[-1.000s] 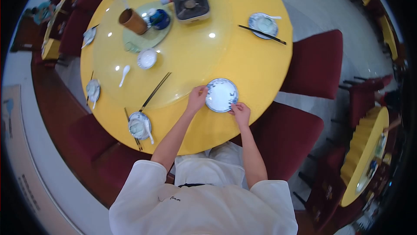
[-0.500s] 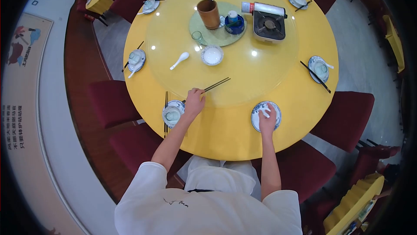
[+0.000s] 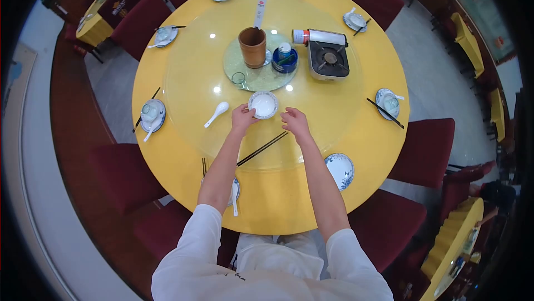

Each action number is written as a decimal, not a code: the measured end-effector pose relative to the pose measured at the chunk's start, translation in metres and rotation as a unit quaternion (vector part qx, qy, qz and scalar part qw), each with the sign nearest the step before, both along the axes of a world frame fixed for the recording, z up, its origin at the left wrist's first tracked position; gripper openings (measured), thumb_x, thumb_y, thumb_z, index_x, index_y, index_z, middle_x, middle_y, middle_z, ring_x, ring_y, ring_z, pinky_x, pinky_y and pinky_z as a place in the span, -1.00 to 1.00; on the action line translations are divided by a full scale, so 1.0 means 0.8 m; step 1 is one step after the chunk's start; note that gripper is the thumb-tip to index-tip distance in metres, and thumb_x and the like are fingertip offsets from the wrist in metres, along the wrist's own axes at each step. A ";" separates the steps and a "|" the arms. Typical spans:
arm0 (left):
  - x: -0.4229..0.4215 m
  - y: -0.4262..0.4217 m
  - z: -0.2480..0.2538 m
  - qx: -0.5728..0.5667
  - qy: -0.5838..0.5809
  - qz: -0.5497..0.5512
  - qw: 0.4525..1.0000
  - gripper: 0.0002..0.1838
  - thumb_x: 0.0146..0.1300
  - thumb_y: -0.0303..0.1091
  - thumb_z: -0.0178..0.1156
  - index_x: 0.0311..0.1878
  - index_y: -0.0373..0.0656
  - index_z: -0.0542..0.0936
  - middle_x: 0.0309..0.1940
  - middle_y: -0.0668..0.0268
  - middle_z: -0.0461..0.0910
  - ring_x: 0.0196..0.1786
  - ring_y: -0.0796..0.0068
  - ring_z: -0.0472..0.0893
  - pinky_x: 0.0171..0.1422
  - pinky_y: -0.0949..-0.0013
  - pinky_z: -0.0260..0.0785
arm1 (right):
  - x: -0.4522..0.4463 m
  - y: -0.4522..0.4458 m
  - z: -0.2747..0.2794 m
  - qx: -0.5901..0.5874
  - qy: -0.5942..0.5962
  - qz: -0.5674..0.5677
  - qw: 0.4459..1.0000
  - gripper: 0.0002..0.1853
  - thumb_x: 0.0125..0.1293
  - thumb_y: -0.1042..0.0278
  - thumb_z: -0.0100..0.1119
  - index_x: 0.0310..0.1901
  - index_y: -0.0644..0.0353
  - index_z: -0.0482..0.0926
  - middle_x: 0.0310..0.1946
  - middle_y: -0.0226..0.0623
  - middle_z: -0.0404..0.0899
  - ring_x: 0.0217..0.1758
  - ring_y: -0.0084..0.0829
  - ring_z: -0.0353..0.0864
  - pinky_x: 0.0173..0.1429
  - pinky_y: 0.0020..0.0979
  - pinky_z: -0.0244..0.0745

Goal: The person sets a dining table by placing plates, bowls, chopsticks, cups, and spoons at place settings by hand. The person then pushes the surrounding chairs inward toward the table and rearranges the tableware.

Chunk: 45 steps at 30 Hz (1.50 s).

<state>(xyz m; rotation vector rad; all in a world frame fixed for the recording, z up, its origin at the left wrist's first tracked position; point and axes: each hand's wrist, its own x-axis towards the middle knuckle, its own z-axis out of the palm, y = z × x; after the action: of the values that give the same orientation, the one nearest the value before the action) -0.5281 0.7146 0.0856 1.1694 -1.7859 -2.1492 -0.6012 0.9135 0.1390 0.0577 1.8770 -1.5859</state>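
Observation:
A small white bowl (image 3: pixel 263 104) with a patterned rim is near the front of the glass turntable. My left hand (image 3: pixel 243 117) has its fingers closed on the bowl's left rim. To the right of the bowl, my right hand (image 3: pixel 296 123) holds nothing; its fingers are apart and slightly bent, with a small gap to the rim. Between my forearms lies a pair of dark chopsticks (image 3: pixel 262 148), slanting across the turntable edge. A white spoon (image 3: pixel 217 113) rests left of my left hand. Beyond my right forearm, a blue-patterned plate (image 3: pixel 340 171) is partly covered.
Behind the bowl stand a wooden cup (image 3: pixel 252 48), a blue container (image 3: pixel 285 61), a glass (image 3: pixel 238 80) and a portable gas stove (image 3: pixel 329 60). Several place settings ring the yellow table (image 3: pixel 367 140). Dark red chairs (image 3: pixel 423 151) surround it.
My left hand has left the chopsticks and moved to the bowl. My right hand has moved from the plate up and left, beside the bowl. The camera view has shifted.

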 end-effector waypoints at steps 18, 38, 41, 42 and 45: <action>0.088 0.339 0.026 0.091 0.030 -0.351 0.931 -0.66 0.37 -0.46 0.26 0.15 -0.39 0.56 -0.12 0.09 0.69 -0.14 0.34 0.74 -0.15 0.31 0.73 | 0.192 0.347 0.014 -0.023 -0.125 -0.299 0.946 -0.54 0.40 0.50 0.11 0.31 0.34 0.39 -0.06 -0.15 0.63 -0.05 -0.31 0.71 0.05 -0.27 0.71; 0.044 0.401 -0.019 -0.100 -0.067 -0.323 0.939 -0.51 0.33 -0.07 0.28 0.11 -0.32 0.65 -0.19 0.04 0.75 -0.18 0.25 0.74 -0.02 0.25 0.56 | 0.159 0.394 -0.068 -0.051 -0.139 -0.276 0.950 -0.45 0.35 0.54 0.13 0.37 0.40 0.32 0.00 -0.16 0.56 -0.05 -0.39 0.66 -0.02 -0.35 0.71; 0.056 0.390 -0.006 -0.134 -0.010 -0.299 0.945 -0.54 0.40 -0.15 0.26 0.15 -0.37 0.60 -0.20 0.13 0.73 -0.25 0.46 0.70 -0.16 0.38 0.57 | 0.159 0.398 -0.068 0.004 -0.137 -0.251 0.958 -0.42 0.36 0.46 0.19 0.38 0.39 0.32 0.01 -0.15 0.58 -0.08 -0.39 0.67 -0.06 -0.37 0.69; 0.060 0.375 0.005 -0.135 -0.018 -0.287 0.948 -0.56 0.39 -0.16 0.27 0.14 -0.36 0.61 -0.18 0.13 0.74 -0.21 0.43 0.71 -0.14 0.37 0.58 | 0.159 0.402 -0.067 0.040 -0.127 -0.235 0.963 -0.41 0.35 0.44 0.22 0.38 0.38 0.32 0.01 -0.14 0.59 -0.10 -0.39 0.68 -0.07 -0.39 0.68; 0.080 0.319 0.031 -0.173 -0.032 -0.245 0.954 -0.62 0.36 -0.20 0.29 0.08 -0.32 0.65 -0.15 0.11 0.74 -0.14 0.33 0.73 -0.05 0.31 0.58 | 0.159 0.413 -0.047 0.151 -0.030 -0.183 0.971 -0.41 0.34 0.40 0.26 0.36 0.39 0.37 0.01 -0.09 0.62 -0.13 -0.37 0.70 -0.07 -0.37 0.65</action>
<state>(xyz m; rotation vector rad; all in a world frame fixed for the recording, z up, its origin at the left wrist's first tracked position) -0.4643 0.9700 0.1107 0.7793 -2.5692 -1.8948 -0.4743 1.2436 0.1010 0.6099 2.1319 -1.4910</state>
